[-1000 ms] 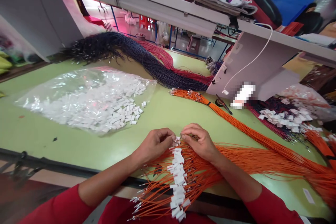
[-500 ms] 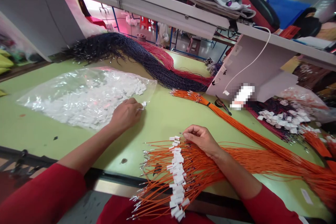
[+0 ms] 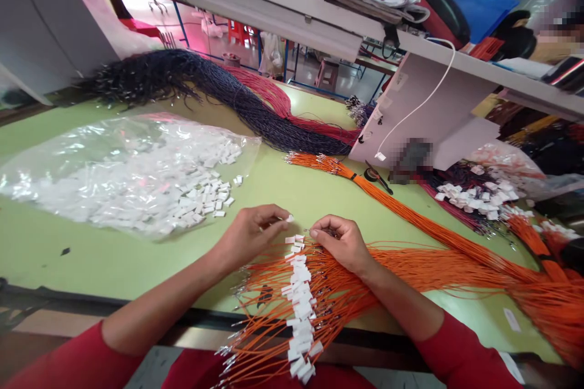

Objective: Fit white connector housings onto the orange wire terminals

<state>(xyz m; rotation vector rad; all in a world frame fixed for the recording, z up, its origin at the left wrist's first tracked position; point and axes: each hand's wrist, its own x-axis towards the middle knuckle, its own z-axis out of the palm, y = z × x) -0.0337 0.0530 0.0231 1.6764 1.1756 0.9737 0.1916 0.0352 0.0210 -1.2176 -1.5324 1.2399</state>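
Between thumb and fingertips, my left hand (image 3: 255, 230) pinches a small white plastic connector housing (image 3: 290, 218). My right hand (image 3: 341, 243) is closed on the end of an orange wire, whose metal terminal (image 3: 306, 230) points left toward that housing; the two are a short gap apart. Just below the hands runs a column of white housings (image 3: 301, 298) threaded on orange wires (image 3: 410, 270), with bare metal tips sticking out to the left. At left lies a clear plastic bag (image 3: 114, 176) full of white housings, several loose ones (image 3: 210, 194) at its open mouth.
A thick bundle of dark blue wires (image 3: 237, 100) and red wires (image 3: 274, 94) crosses the back of the table. A tied orange bundle (image 3: 401, 209) lies right of centre, near black snips (image 3: 379, 179). A shelf (image 3: 255, 6) spans overhead; a grey panel (image 3: 424, 97) stands beneath it.
My left hand has moved right from beside the bag to near my right hand, carrying a white housing. My right hand keeps its hold on the wire. The view has shifted slightly.
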